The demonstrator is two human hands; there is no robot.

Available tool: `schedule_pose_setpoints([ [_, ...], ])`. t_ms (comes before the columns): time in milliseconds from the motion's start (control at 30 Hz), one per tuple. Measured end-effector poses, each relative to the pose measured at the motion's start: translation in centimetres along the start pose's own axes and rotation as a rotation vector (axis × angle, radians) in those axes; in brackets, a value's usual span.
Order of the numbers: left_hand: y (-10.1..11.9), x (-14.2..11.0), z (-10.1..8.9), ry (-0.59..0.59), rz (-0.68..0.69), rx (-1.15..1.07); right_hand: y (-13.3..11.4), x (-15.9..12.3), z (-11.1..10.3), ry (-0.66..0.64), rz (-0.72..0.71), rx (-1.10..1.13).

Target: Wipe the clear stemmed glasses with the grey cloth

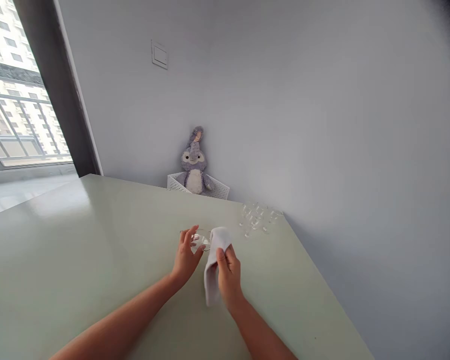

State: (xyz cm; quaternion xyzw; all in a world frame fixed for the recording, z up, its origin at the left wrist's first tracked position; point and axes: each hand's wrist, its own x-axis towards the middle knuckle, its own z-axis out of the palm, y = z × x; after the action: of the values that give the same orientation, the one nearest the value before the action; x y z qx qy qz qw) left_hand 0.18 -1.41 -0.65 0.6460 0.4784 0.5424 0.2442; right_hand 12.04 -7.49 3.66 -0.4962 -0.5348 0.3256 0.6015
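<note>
A small clear glass (201, 241) lies on its side in the grip of my left hand (186, 255), its fingers and thumb curved around it. Close beside it, my right hand (229, 274) pinches a folded white cloth (220, 237). The cloth's upper part is against the right end of the glass, and its lower part hangs down toward me. Both hands are just above the pale green table (135, 220). Whether any of the cloth is inside the glass is hidden.
Several clear glasses (255, 218) stand grouped near the table's far right corner. Behind the far edge, a grey plush toy (194, 165) sits in a white perforated basket (222, 190). Grey walls (303, 125) close off the back and right; a window (26, 100) is at the left.
</note>
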Motion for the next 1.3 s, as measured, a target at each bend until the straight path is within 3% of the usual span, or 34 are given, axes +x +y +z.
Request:
schedule_pose_setpoints([
  [100,-0.5,0.1,-0.2,0.023,-0.08,0.021,0.7,-0.1,-0.4,0.008,0.107,0.121],
  [300,-1.0,0.6,-1.0,0.044,-0.136,0.097,2.8,2.5,-2.7,0.266,0.275,0.307],
  [433,-0.9,0.2,-0.7,-0.002,-0.078,0.153,2.7,2.1,-2.2,0.208,0.288,0.28],
  [600,-0.8,-0.4,-0.5,-0.044,-0.017,0.173,1.6,0.0,-0.3,-0.092,0.171,0.109],
  [733,-0.6,-0.4,-0.5,-0.057,-0.009,0.199,1.6,-0.9,0.5,-0.256,0.022,-0.001],
  [933,-0.7,-0.5,-0.5,-0.067,-0.027,0.219,1.7,-0.9,-0.1,-0.334,-0.101,-0.196],
  [1167,-1.0,-0.6,-0.4,-0.108,-0.006,0.187,1.7,0.5,-1.1,-0.304,-0.473,-0.642],
  [1300,-1.2,-0.5,-0.3,-0.11,0.025,0.156,1.7,0.6,-1.4,-0.411,-0.466,-0.624],
])
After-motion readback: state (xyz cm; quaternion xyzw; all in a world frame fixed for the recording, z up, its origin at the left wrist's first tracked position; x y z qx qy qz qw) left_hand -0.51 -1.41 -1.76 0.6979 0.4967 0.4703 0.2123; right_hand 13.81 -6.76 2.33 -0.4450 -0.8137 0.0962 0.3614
